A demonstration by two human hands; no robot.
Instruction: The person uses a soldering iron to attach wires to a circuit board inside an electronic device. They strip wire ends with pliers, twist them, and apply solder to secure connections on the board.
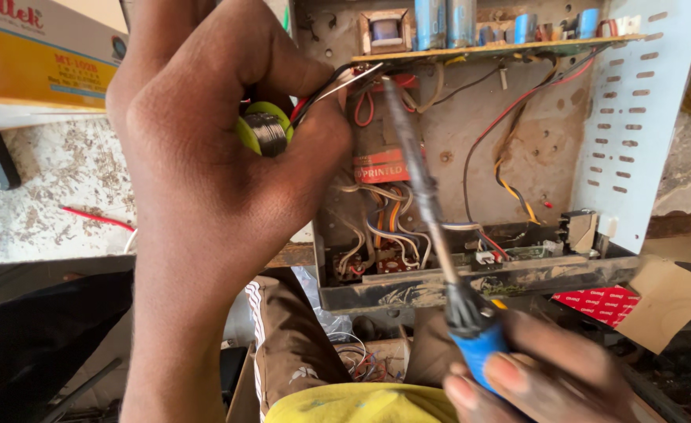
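Left hand (212, 133): fist closed round a green solder spool (263, 129), wire end fed out toward the board edge
Right hand (541, 368): grips blue-handled soldering iron (428, 204), tip raised at the joint
Circuit board (502, 48): mounted in open metal chassis (635, 117)
Progress: iron and solder meet at the joint; looks mid-solder, casing open

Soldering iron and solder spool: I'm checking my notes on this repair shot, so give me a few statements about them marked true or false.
1. The right hand grips a soldering iron by its blue handle. True.
2. The left hand holds a red spool. False: the solder spool is yellow-green.
3. The iron's tip points up toward the circuit board. True.
4. The metal chassis is closed. False: it is open, with its wires exposed.
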